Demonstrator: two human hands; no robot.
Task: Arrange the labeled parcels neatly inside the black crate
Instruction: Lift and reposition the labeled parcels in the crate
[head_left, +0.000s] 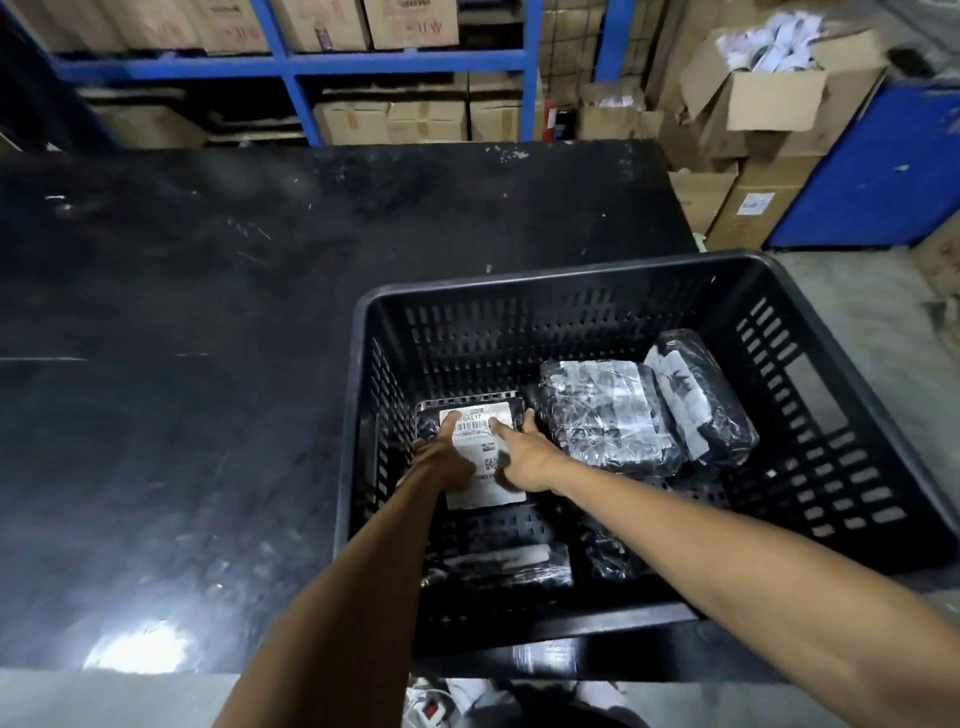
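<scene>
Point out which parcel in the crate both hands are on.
The flat parcel at the crate's left wall, white barcode label facing up, has the left hand and right hand on it. The other wrapped parcels lie untouched.

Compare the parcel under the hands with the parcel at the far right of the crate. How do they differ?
1. The left parcel lies flat on the crate floor; the right parcel leans tilted on its neighbour.
2. The left parcel's label is flat and readable; the right parcel's label is wrinkled under wrap.
3. Both the left hand and right hand rest on the left parcel; nothing touches the right parcel.
Both are black-wrapped and labelled.
</scene>
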